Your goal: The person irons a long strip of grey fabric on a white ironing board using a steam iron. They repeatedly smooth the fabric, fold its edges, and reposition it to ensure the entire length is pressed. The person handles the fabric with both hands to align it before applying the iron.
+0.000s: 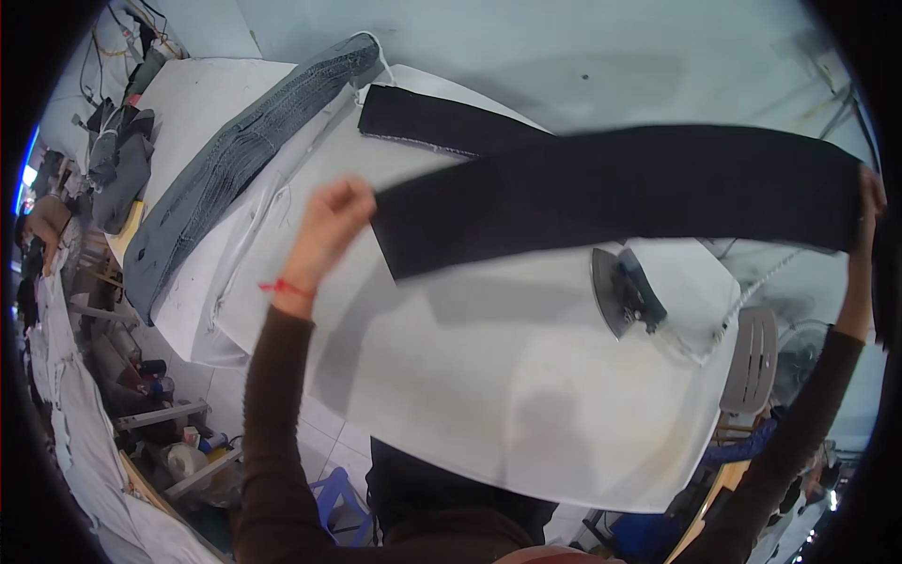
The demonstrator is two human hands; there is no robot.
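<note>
A long black strip of fabric (620, 193) is stretched in the air above the white table (442, 376). My left hand (331, 230), with a red string at its wrist, pinches the strip's left end at a corner. At the far right my right hand (872, 202) grips the other end, its fingers partly hidden by the picture's dark rim. Behind the held strip, a second black fabric piece (423, 120) lies on the table, its right part covered from sight. An iron (628, 291) rests on the table below the strip, toward the right.
A long grey cloth-covered roll (244, 150) lies along the table's left side. A pale cord (742, 301) runs by the iron. Beyond the table's right edge stands a grey slatted chair back (752, 362). A blue stool (340, 508) is on the floor, lower left.
</note>
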